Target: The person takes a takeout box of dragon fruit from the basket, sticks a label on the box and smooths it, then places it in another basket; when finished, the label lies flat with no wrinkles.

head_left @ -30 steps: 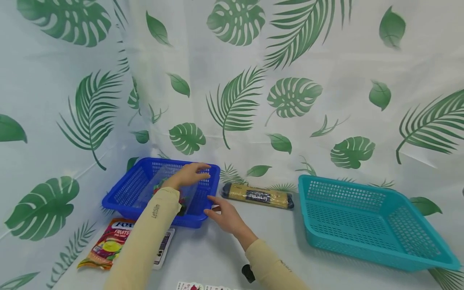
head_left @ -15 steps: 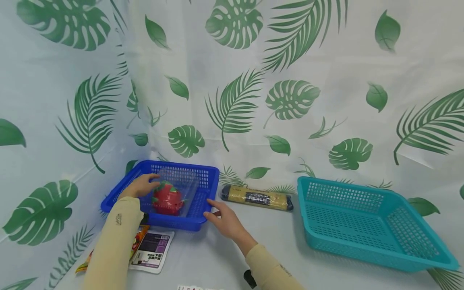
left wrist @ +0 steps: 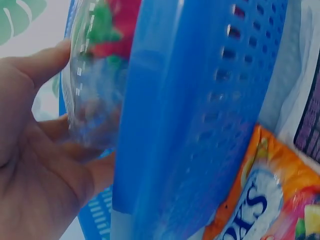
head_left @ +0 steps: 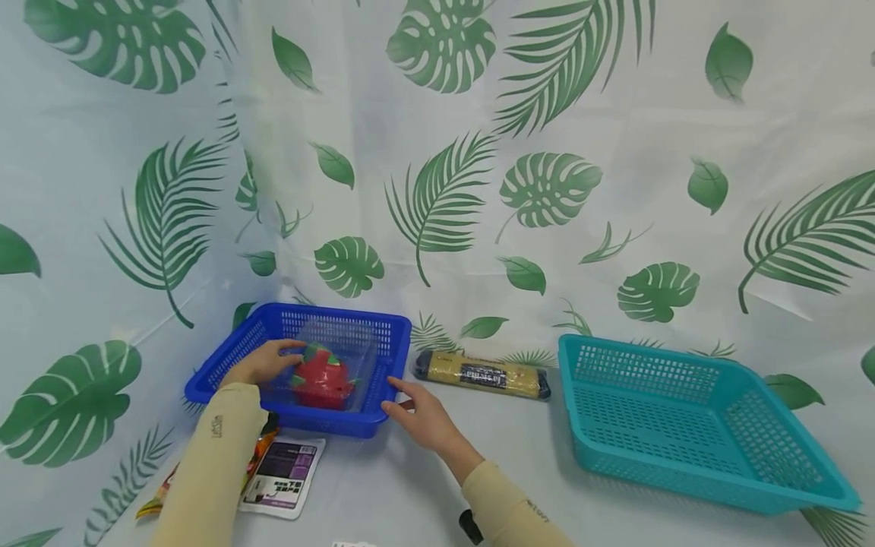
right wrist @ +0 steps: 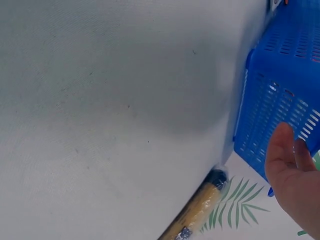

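Blue basket (head_left: 321,420) sits at back left corner of bench (head_left: 403,494). Clear box (head_left: 342,334) with red fruit (head_left: 324,382) is inside blue basket. Left hand (head_left: 260,363) inside too, fingers loose and spread, touching left side of clear box. Right hand (head_left: 431,418) at basket's right edge, thumb and finger apart, gripping nothing; cannot tell if touching. Candy bag (left wrist: 270,195), flat pouch (head_left: 283,479) by basket's front edge. Yellow pack (head_left: 481,374) along bench's back edge; teal basket (head_left: 683,475) toward right edge.
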